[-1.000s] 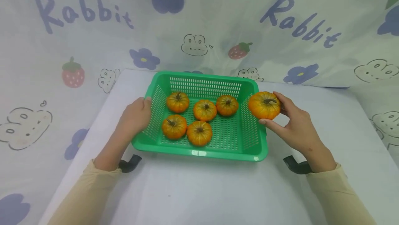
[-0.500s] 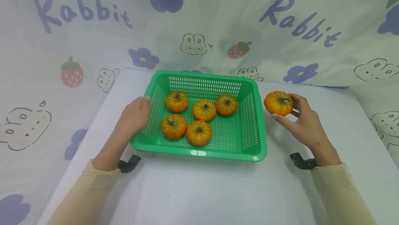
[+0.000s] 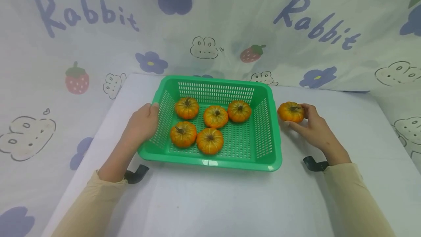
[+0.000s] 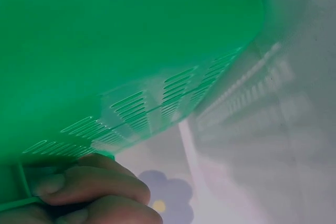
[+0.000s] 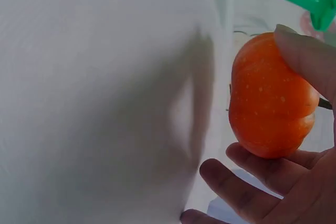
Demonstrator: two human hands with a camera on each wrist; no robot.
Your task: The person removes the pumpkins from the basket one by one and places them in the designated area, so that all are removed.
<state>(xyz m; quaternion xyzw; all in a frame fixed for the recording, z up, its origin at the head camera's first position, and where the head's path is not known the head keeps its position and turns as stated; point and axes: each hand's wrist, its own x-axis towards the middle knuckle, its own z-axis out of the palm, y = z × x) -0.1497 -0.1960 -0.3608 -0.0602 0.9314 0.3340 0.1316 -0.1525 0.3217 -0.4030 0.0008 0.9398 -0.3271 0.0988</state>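
Observation:
A green plastic basket [image 3: 210, 163] with slotted walls holds several small orange pumpkins [image 3: 210, 141]. My left hand [image 3: 142, 123] grips the basket's left rim; in the left wrist view its fingers [image 4: 100, 182] curl under the edge beside the slotted wall. Right of the basket, my right hand [image 3: 314, 127] holds one more pumpkin [image 3: 291, 112] between thumb and fingers. The right wrist view shows this pumpkin [image 5: 273, 98] from below, apart from the tabletop, with the thumb on one side and fingertips on the other.
The basket is on a white-covered table [image 3: 210, 204]. Behind it hangs a pale cloth [image 3: 230, 18] printed with rabbits, flowers and strawberries. A dark curved piece [image 3: 136, 174] sits at the left wrist, another dark piece [image 3: 315, 164] at the right.
My right hand has carried the pumpkin from over the basket's right rim out to the right, then lowered it toward the table. The left hand and basket have stayed nearly still.

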